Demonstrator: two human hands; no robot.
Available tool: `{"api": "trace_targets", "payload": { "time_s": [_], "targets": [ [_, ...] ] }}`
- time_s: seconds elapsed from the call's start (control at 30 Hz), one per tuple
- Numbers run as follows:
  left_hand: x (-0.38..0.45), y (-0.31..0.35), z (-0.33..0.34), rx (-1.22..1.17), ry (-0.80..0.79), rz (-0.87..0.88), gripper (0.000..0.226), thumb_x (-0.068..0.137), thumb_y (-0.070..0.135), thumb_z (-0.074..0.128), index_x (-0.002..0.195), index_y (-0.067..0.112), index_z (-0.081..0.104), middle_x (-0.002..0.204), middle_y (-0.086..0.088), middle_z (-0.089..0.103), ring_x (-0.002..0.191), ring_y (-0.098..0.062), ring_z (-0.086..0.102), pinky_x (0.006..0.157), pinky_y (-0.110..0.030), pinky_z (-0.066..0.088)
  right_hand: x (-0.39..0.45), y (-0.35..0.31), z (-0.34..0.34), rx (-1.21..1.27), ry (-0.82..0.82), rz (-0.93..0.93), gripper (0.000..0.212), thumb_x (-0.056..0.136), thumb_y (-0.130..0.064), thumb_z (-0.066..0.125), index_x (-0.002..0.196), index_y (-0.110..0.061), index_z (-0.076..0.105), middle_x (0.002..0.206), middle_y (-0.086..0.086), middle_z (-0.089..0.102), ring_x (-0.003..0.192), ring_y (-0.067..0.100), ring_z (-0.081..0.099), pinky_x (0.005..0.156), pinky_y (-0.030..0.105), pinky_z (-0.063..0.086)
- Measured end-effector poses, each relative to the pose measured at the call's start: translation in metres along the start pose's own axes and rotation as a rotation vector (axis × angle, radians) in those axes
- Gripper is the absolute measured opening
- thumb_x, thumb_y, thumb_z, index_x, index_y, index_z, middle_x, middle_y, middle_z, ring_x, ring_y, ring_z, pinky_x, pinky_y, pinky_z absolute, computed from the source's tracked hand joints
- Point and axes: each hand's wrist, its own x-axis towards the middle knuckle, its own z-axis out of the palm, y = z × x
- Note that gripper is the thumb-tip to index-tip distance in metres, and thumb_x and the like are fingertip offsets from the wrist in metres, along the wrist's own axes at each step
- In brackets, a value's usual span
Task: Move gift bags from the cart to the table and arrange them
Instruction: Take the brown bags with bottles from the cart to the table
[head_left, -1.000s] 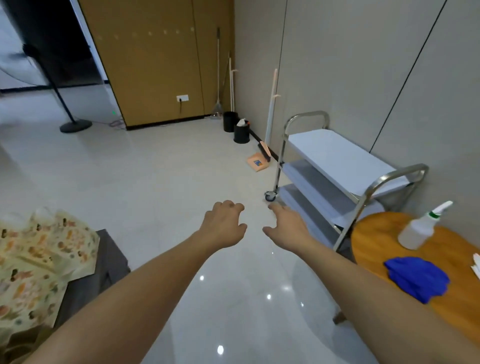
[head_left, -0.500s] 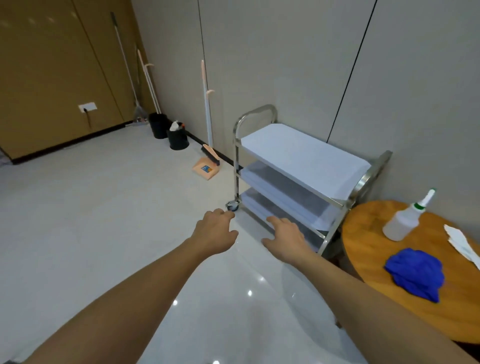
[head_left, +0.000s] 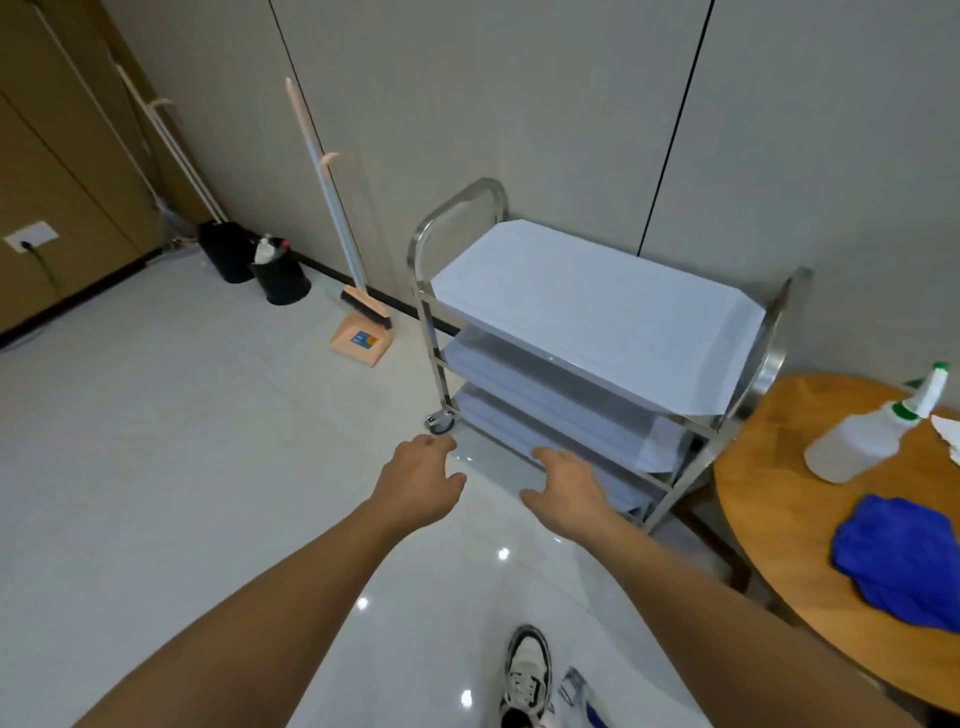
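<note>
Three-tier steel cart (head_left: 597, 332) stands against the far wall, left of the round wooden table (head_left: 779, 519), with left hand (head_left: 418, 486) and right hand (head_left: 569, 486) held out before its lowest shelf, fingers loosely spread, holding nothing.

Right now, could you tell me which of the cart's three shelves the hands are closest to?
The bottom shelf: the right hand reaches its front edge, while the middle shelf and top shelf sit higher.
</note>
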Motion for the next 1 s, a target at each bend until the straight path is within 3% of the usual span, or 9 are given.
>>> {"api": "trace_targets", "payload": {
  "time_s": [0.17,0.4,0.73,1.0],
  "targets": [
    [0.087,-0.009,0.015,0.055,-0.094,-0.041,0.055,0.098,0.038,0.058,0.147,0.017,0.046,0.146,-0.01,0.048,0.133,-0.03,0.045,0.106,-0.041,0.043,0.09,0.014,0.014,0.044,-0.072,0.063,0.066,0.094,-0.036,0.062,0.153,-0.02,0.037,0.149,0.012,0.044,0.137,0.034,0.039,0.111,0.045,0.039],
    [0.194,-0.026,0.077,-0.06,-0.117,-0.053,0.051,0.099,0.033,0.058,0.145,0.015,0.049,0.143,-0.011,0.051,0.13,-0.028,0.047,0.102,-0.032,0.039,0.193,0.049,0.061,0.09,-0.121,0.144,0.064,0.095,-0.036,0.062,0.152,-0.019,0.039,0.147,0.013,0.046,0.134,0.034,0.043,0.109,0.045,0.04],
    [0.3,-0.108,0.303,-0.103,-0.289,-0.007,0.048,0.097,0.031,0.061,0.142,0.017,0.053,0.143,-0.008,0.053,0.131,-0.025,0.049,0.103,-0.027,0.037,0.31,0.156,0.244,0.059,-0.054,0.264,0.062,0.098,-0.035,0.057,0.153,-0.021,0.035,0.149,0.011,0.044,0.135,0.033,0.04,0.108,0.042,0.035],
    [0.425,-0.146,0.469,-0.16,-0.171,0.145,0.044,0.096,0.03,0.062,0.139,0.02,0.056,0.14,-0.004,0.056,0.13,-0.024,0.049,0.104,-0.028,0.037,0.419,0.26,0.369,-0.019,0.169,0.239,0.061,0.098,-0.034,0.057,0.153,-0.02,0.036,0.149,0.007,0.043,0.136,0.029,0.037,0.113,0.042,0.033]
  ]
}}
